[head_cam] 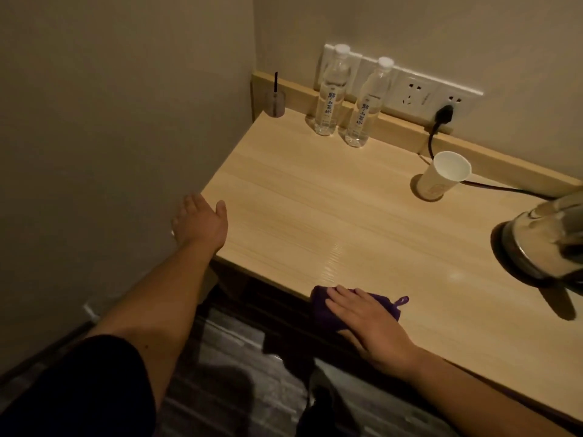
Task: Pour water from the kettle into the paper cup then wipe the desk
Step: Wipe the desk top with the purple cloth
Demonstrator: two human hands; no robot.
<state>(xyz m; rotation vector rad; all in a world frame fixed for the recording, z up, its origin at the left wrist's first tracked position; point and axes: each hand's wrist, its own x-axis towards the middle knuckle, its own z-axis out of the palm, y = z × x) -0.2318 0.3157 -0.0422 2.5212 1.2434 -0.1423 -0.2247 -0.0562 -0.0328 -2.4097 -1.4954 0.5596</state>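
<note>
A white paper cup (443, 176) stands upright near the back right of the light wooden desk (315, 209). The steel kettle (545, 244) sits on its base at the right edge of view, partly cut off. My right hand (369, 323) lies flat on a dark purple cloth (325, 305) at the desk's front edge, fingers together and pointing left. The cloth's loop pokes out to the right of my fingers. My left hand (200, 220) rests open at the desk's left front corner, holding nothing.
Two clear water bottles (328, 96) (362, 105) stand at the back by a wall socket strip (419, 93). A black plug and cord (441, 121) run behind the cup toward the kettle. A small glass holder (275, 102) stands in the back left corner. Walls close off left and back.
</note>
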